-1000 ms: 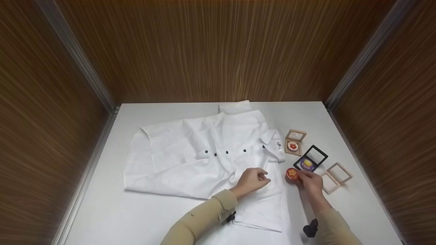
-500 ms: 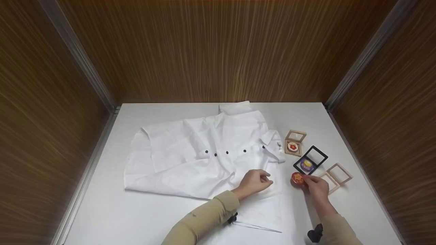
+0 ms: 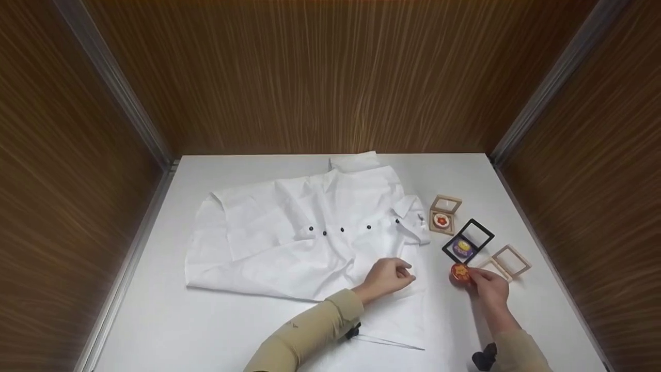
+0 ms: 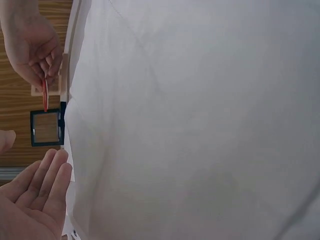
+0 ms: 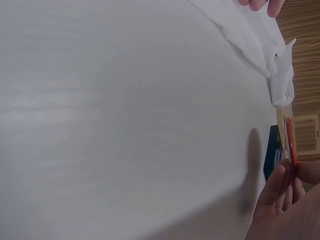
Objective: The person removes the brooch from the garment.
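Note:
My right hand [image 3: 494, 294] pinches a round red badge [image 3: 459, 272] with a yellow-orange flower design between thumb and fingers, at the front of the small open cases. In the right wrist view the badge [image 5: 290, 137] shows edge-on, upright at the fingertips. My left hand [image 3: 387, 276] is over the lower part of a white garment [image 3: 279, 217] with black buttons, its fingers loosely bent. The left wrist view shows that hand [image 4: 37, 205] with nothing in it. Beside my right hand lies a pale wooden case [image 3: 525, 267] with its lid up, partly hidden by the hand.
A black case [image 3: 474, 222] holds a purple and yellow disc [image 3: 462, 248]. Farther back, a wooden case [image 3: 433, 227] holds a white disc with a red flower [image 3: 441, 220]. Wood-grain walls [image 3: 330, 77] enclose the white table [image 3: 206, 330] at the back and both sides.
My right hand has moved right and slightly toward me with the red badge, now covering part of the pale wooden case. My left hand has shifted only slightly.

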